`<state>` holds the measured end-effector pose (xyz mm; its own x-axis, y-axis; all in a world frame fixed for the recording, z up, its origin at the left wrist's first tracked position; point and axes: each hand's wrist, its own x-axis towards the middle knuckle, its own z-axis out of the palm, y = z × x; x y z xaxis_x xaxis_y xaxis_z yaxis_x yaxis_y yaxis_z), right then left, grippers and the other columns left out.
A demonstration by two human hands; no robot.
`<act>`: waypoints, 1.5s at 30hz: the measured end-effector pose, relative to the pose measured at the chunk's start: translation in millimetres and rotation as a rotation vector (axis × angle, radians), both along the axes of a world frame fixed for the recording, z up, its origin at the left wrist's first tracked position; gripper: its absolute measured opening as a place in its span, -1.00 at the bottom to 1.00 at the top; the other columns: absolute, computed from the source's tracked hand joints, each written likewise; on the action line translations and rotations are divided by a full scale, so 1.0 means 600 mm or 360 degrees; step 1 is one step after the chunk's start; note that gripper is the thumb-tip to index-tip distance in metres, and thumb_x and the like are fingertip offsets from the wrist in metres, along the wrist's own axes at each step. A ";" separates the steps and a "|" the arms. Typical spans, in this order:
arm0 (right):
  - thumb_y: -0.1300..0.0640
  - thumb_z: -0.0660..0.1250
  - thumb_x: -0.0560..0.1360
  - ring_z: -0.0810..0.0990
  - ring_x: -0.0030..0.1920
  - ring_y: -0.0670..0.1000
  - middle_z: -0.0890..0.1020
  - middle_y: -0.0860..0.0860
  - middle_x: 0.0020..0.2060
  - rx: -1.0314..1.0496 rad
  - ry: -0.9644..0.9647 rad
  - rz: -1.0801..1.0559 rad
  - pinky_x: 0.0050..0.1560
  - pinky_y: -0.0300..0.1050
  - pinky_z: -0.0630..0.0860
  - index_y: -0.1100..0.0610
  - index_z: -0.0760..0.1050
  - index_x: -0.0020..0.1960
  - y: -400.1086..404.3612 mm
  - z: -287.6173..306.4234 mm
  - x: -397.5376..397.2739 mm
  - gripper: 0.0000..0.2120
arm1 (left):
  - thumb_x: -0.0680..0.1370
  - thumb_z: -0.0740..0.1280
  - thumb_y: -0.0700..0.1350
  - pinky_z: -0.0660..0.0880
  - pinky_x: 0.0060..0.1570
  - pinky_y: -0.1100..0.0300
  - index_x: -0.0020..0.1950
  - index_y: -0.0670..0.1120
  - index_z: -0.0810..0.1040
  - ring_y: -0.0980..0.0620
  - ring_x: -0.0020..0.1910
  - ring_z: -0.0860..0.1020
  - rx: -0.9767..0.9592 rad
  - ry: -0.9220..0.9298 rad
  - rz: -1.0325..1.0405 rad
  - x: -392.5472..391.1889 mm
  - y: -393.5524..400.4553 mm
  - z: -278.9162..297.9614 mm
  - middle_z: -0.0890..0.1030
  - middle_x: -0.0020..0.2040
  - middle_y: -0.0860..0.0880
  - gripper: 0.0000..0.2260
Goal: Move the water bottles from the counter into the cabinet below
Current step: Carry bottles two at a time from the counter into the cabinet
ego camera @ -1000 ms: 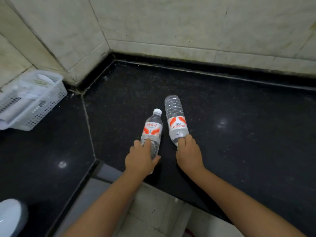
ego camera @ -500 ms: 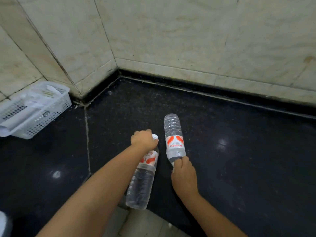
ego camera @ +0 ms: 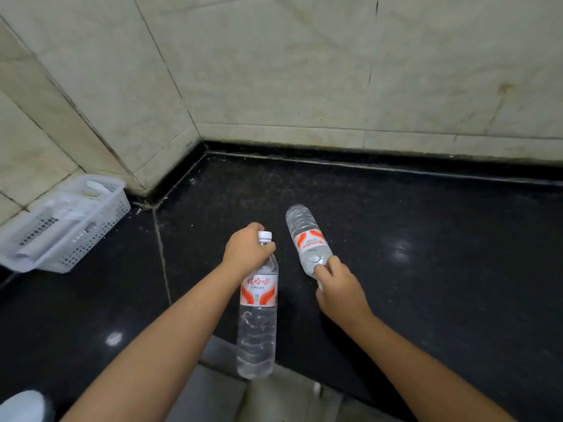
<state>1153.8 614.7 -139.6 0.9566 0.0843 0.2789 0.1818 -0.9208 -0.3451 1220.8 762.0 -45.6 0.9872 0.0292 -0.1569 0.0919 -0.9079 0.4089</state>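
Two clear water bottles with red-and-white labels are in view over the black stone counter point(ego camera: 411, 269). My left hand point(ego camera: 246, 250) grips the first bottle point(ego camera: 258, 318) by its neck, just under the white cap, and the bottle hangs upright past the counter's front edge. The second bottle point(ego camera: 306, 239) lies on the counter with its base pointing away from me. My right hand point(ego camera: 339, 289) pinches its neck end, and its cap is hidden by my fingers. The cabinet is not in view.
A white perforated basket point(ego camera: 76, 236) holding papers sits on the counter at the left, by the tiled wall. Marble-like wall tiles point(ego camera: 304, 71) close the corner behind. Pale floor tiles point(ego camera: 274, 400) show below the counter edge. A white object point(ego camera: 21, 406) is at the bottom-left corner.
My left hand moved from the first bottle's body to its neck and lifted it upright off the counter. My right hand kept hold of the lying bottle's neck end.
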 end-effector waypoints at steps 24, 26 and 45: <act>0.17 0.40 0.38 0.49 -0.14 0.01 0.50 0.04 -0.10 -0.0030 0.0971 -0.0393 -0.37 -0.25 0.36 0.16 0.55 0.13 -0.067 0.244 -0.671 -0.68 | 0.44 0.41 -0.15 0.41 -0.11 0.16 0.07 -0.20 0.57 -0.09 0.06 0.52 -0.0146 0.0052 -0.0800 -0.647 -0.029 0.087 0.59 0.11 -0.14 -0.76; 0.18 0.41 0.36 0.50 -0.10 0.03 0.49 0.04 -0.10 -0.0045 0.1016 -0.0409 -0.29 -0.25 0.35 0.16 0.55 0.13 -0.090 0.222 -0.708 -0.66 | 0.43 0.42 -0.14 0.42 -0.09 0.16 0.07 -0.19 0.58 -0.10 0.10 0.54 -0.0133 0.0160 -0.0889 -0.675 -0.061 0.056 0.60 0.11 -0.15 -0.75; 0.26 0.25 0.46 0.50 0.10 0.20 0.42 0.17 0.18 -0.0107 0.1295 -0.0565 -0.02 -0.05 0.48 0.19 0.43 0.21 -0.433 -0.201 -0.706 -0.69 | 0.51 0.33 -0.13 0.40 0.22 0.11 0.23 -0.16 0.48 -0.19 0.25 0.42 0.0356 0.0552 -0.1072 -0.664 -0.460 -0.358 0.46 0.24 -0.22 -0.69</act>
<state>730.4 354.9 -260.0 0.8291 -0.2628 -0.4935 -0.3958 -0.8993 -0.1860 822.6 485.7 -260.4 0.6995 -0.4902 -0.5199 -0.4179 -0.8708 0.2588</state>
